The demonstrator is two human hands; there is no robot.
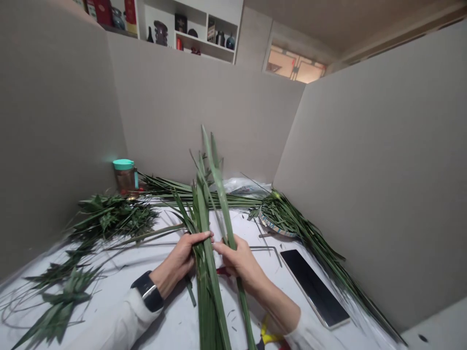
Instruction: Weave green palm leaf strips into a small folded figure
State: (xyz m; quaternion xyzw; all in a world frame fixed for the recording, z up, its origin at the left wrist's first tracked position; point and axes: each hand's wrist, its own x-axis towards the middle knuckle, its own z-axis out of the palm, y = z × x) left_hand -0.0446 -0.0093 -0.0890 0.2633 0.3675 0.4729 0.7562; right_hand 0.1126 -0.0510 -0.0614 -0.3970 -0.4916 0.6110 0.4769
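My left hand (186, 255), with a dark band on its wrist, is closed around a bundle of long green leaf strips (208, 311). The bundle runs from the bottom edge of the head view up past my fingers, its tips fanning out. To its right, my right hand (241, 262) is closed on a single long leaf strip (225, 204), which rises above the hand and hangs down below it. Both thumbs nearly meet in front of the bundle. Something red shows beneath my right hand, mostly hidden.
Woven leaf pieces (113, 216) lie at the left. A jar with a turquoise lid (124, 170) stands behind them. At right are a phone (314, 289), a bent metal rod (278, 256) and a plate (277, 227) heaped with leaf strips. Grey panels (204, 97) enclose the table.
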